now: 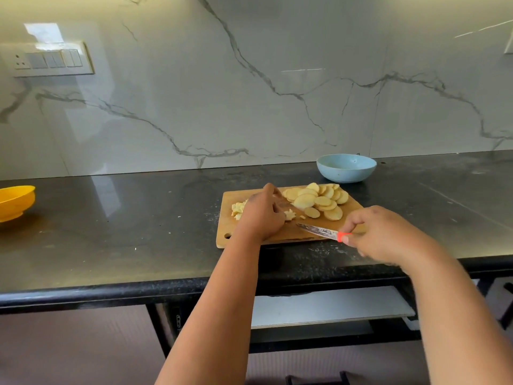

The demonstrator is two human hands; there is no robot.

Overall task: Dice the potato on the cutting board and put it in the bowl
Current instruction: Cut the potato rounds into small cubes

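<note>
both forearms are reaching in over the dark countertop [111,232] edge nearest me. my right hand [380,234] is curling round the red handle of the paring knife [322,232], pinching it, with the blade lying low over the near part of the wooden cutting board [283,234], tip pointing left. my left hand [262,215] is resting on the board with fingers bent over a few cut pieces; whether it is actually gripping any i cannot tell. potato slices [319,200] are fanning out across the far right of the board, and a small heap of diced potato [239,209] is sitting just left of my left hand. the blue bowl [346,168] is waiting just behind the board, looking empty. i'm judging the dicing as barely begun. to do it well i should be stacking a few slices, tucking fingertips back, and cutting strips then crosswise, keeping the pile from sliding.
</note>
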